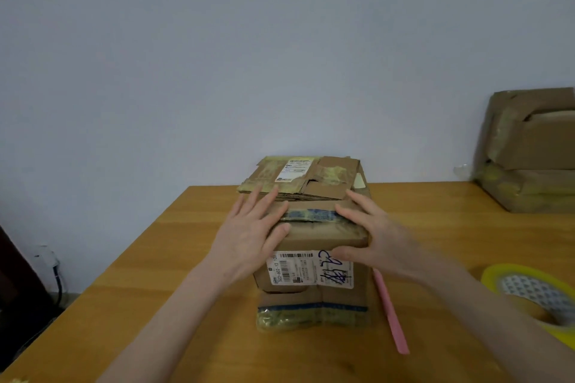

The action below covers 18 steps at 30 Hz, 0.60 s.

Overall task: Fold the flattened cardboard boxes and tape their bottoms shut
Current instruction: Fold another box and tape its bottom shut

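A brown cardboard box (314, 295) stands folded up on the wooden table (155, 258), with a white shipping label and blue scribble on its near face. Its upper flaps meet along a seam of old blue-printed tape (311, 215). My left hand (249, 233) lies flat on the left part of the flaps, fingers straight and spread. My right hand (370, 236) rests on the right part, fingers extended, thumb down over the near face by the label. A roll of yellow tape (535, 298) sits at the right edge.
Behind the box lies a stack of flattened cardboard boxes (298, 177) against the wall. More boxes (535, 152) are piled at the far right. A pink stick-like tool (390, 311) lies on the table just right of the box.
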### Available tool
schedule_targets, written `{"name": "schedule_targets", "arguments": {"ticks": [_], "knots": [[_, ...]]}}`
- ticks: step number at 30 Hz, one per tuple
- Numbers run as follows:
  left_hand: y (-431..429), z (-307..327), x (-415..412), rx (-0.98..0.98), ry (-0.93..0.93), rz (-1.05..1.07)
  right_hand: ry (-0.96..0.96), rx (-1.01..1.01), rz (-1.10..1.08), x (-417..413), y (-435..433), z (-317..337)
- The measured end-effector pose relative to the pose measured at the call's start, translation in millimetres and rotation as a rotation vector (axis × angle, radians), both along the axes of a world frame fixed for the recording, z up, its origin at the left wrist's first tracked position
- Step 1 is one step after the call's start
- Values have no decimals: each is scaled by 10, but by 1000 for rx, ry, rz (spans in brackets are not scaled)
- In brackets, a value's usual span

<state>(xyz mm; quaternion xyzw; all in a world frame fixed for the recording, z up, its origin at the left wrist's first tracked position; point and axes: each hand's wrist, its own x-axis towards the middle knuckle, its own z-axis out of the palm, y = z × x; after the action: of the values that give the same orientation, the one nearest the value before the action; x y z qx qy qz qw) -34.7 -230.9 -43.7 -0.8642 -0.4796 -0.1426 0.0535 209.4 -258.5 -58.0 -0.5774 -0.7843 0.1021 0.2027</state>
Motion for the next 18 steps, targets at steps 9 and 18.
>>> {"name": "schedule_targets", "arguments": {"ticks": [9,18], "knots": [[-34,-180,252,-179,254,-70,-144,-52,-17,-71,25,-236],[157,-209,377,-40,274,-57,18,-49,-20,9,178,-313]]}}
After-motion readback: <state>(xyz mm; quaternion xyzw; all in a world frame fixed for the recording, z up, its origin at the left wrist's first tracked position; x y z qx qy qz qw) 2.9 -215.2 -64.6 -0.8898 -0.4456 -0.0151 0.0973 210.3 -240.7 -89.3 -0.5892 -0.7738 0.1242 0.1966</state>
